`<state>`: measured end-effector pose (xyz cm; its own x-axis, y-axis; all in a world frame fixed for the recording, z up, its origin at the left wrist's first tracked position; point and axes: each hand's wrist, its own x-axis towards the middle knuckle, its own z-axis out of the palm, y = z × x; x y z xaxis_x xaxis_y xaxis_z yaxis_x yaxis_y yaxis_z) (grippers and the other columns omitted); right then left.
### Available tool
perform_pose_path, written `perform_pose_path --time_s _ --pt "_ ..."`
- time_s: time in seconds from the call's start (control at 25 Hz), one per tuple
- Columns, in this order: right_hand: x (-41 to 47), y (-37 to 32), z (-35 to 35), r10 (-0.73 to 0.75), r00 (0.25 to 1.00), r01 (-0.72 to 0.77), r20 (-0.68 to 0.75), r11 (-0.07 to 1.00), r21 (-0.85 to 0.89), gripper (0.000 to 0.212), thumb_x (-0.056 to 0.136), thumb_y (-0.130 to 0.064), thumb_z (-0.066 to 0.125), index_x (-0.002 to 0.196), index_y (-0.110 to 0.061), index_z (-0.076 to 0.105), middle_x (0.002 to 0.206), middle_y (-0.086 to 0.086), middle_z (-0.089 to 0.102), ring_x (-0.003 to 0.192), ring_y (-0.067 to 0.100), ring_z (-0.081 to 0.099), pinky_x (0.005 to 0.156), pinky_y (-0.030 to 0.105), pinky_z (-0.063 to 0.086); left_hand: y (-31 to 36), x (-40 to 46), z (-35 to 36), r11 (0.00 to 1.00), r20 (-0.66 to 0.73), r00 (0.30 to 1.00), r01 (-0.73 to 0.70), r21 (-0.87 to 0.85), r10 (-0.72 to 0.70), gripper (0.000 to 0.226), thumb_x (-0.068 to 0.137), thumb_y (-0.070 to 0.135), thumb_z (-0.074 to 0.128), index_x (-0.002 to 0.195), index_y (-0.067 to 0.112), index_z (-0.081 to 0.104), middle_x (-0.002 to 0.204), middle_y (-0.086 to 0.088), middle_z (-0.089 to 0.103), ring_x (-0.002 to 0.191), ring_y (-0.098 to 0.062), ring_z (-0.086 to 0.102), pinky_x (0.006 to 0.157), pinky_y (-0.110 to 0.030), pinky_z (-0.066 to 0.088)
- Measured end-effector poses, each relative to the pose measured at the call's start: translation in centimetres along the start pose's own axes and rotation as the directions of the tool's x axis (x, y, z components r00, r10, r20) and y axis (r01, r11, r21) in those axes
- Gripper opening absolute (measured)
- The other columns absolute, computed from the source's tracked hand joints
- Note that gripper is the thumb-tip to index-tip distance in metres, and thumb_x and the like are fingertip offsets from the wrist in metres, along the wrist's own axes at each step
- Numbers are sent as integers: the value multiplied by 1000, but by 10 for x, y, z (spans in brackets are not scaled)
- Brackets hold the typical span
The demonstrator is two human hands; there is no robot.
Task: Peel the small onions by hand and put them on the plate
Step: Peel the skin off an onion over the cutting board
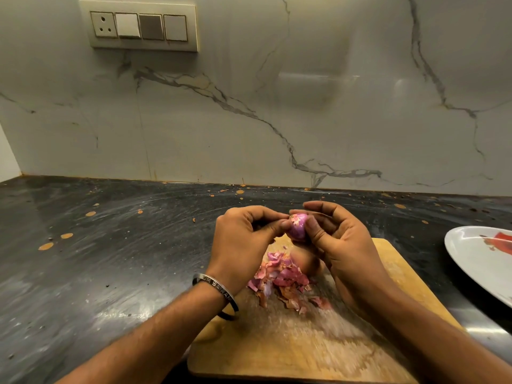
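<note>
A small purple onion [297, 227] is held up above the wooden cutting board [299, 342]. My right hand [336, 242] grips it from the right with thumb and curled fingers. My left hand [246, 236] pinches the skin at the onion's top left with thumb and forefinger. A heap of pink and brown onion peels [279, 281] lies on the board below the hands. The white plate [471, 261] with a red pattern sits at the right edge, partly cut off; no onions show on its visible part.
The dark stone counter [110, 245] carries orange specks and crumbs. A marble backsplash [249, 106] with a switch panel [140, 27] rises behind it. A metal bangle [216, 291] circles my left wrist.
</note>
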<state>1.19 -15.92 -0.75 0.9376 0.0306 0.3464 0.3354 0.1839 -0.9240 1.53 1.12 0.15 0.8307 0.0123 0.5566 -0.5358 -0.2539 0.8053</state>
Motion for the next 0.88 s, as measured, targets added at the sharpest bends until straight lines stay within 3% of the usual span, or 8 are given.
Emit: perform_pose_path --time_s 0.2,0.36,0.48,0.64,0.76,0.88 --pt "0 1 0 -46 999 47 18 998 -42 45 76 -20 72 119 -15 60 108 8 76 103 26 73 82 36 61 5 -1 2 990 -7 997 -77 117 79 14 87 17 71 84 30 68 74 13 69 70 1 67 63 -15 55" --pt "-1 -2 0 -134 990 138 47 985 -101 54 71 -15 78 121 -17 59 114 3 74 108 21 71 89 34 59 1 5 -3 996 -2 996 92 -18 -92 14 94 10 63 86 21 68 77 5 72 70 -6 70 63 -21 57" --pt "-1 -5 0 -159 986 163 50 981 -101 59 68 -14 80 124 -18 59 115 2 74 110 18 70 89 30 59 0 4 -4 985 82 981 174 10 -174 19 97 7 59 91 23 69 83 4 72 73 -9 70 66 -24 58" --pt "-1 -5 0 -156 987 160 38 979 -128 67 64 -12 82 126 -18 58 113 3 73 109 16 70 89 32 59 3 2 -4 985 72 994 68 157 -80 15 95 23 63 105 25 74 98 11 72 91 -2 66 80 -23 56" --pt "-1 -5 -1 -166 986 169 32 977 -132 70 61 -12 83 126 -17 58 109 5 73 106 18 72 88 33 60 6 2 -7 986 171 977 146 -84 -130 31 82 34 69 111 22 73 100 6 76 92 -7 70 74 -25 58" --pt "-2 -5 -2 -193 981 196 34 965 -175 67 62 -17 83 125 -17 59 109 2 74 105 15 72 87 28 59 9 0 -6 923 292 938 271 -273 -189 28 82 18 71 110 19 71 100 -1 76 88 -16 73 66 -23 59"
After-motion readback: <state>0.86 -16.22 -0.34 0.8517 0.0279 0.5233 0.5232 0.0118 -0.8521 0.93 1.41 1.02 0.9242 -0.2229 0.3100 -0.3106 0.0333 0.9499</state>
